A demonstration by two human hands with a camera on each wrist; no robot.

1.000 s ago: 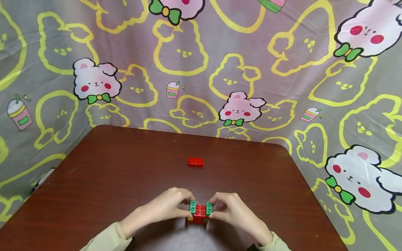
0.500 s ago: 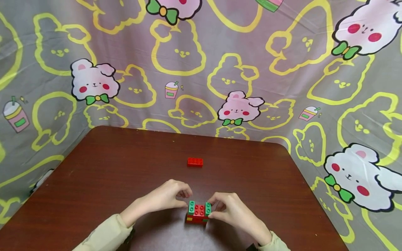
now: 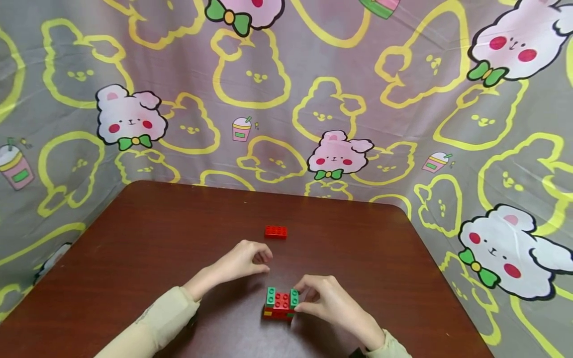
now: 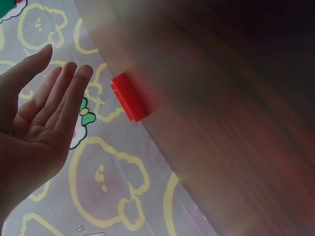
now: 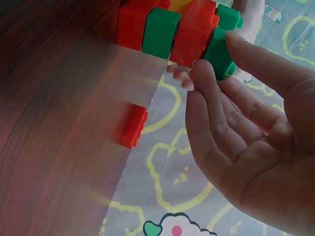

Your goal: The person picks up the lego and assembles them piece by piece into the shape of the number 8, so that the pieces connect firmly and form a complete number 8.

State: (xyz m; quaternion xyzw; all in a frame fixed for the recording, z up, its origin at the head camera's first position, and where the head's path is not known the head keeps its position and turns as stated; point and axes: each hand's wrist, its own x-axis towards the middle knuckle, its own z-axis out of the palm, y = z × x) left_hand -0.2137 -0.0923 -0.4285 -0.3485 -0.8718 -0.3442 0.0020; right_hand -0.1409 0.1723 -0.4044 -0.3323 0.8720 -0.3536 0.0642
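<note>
A small stack of red, green and yellow toy building bricks (image 3: pixel 282 301) stands near the front middle of the table. On its top, a green brick (image 3: pixel 270 297) sits at the left end and another green brick (image 3: pixel 294 299) at the right end. My right hand (image 3: pixel 329 303) pinches the right green brick between thumb and fingertips, also seen in the right wrist view, where the hand (image 5: pixel 251 128) is close to the green brick (image 5: pixel 219 54). My left hand (image 3: pixel 243 259) hovers behind and left of the stack, fingers relaxed, holding nothing. Farther back lies a loose red brick (image 3: pixel 275 232).
The brown wooden table (image 3: pixel 188 219) has rounded far corners. A grey curtain (image 3: pixel 268 119) with cartoon bears hangs behind it and along both sides. In the left wrist view, the loose red brick (image 4: pixel 129 97) lies beyond the left fingers.
My left hand has let go of the left green brick and moved away from me, toward the loose red brick. My right hand has stayed at the right green brick.
</note>
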